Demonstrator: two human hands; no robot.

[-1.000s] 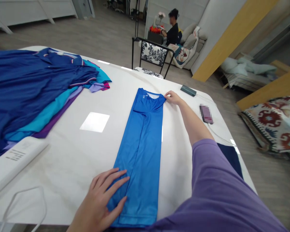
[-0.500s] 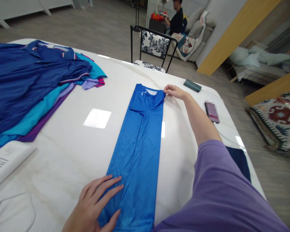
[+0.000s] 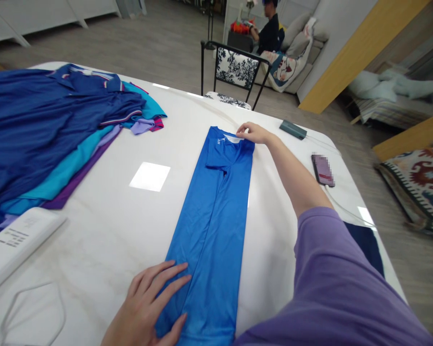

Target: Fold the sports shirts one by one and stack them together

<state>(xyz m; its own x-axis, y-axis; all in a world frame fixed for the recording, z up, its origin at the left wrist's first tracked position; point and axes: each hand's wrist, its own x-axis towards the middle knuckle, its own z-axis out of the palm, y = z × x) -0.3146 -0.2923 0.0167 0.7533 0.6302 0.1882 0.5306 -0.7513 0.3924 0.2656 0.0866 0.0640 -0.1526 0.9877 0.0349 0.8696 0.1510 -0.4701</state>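
A pair of blue trousers [image 3: 216,230] lies lengthwise on the white table [image 3: 104,250], waistband at the far end and leg hems toward me. My left hand [image 3: 147,302] rests on the lower legs at their left edge, its fingers stretched out and spread. At the far end, my right hand [image 3: 255,133] has its thumb and fingertips together on the waistband, close to the right corner. The pale inside of the waist shows beside those fingertips. A small white print marks the trousers near the waist.
Shirts in navy [image 3: 57,110], turquoise and purple are piled at the left. Nearer me are a white boxy device [image 3: 21,245] and a pale cable [image 3: 36,288]. A dark green case [image 3: 293,129] and a phone [image 3: 323,170] lie right. Beyond the table stand a chair [image 3: 236,67] and a seated person [image 3: 269,33].
My right hand has shifted left along the waistband, away from its right corner. The left hand stays flat on the legs. The whole view has swung slightly.
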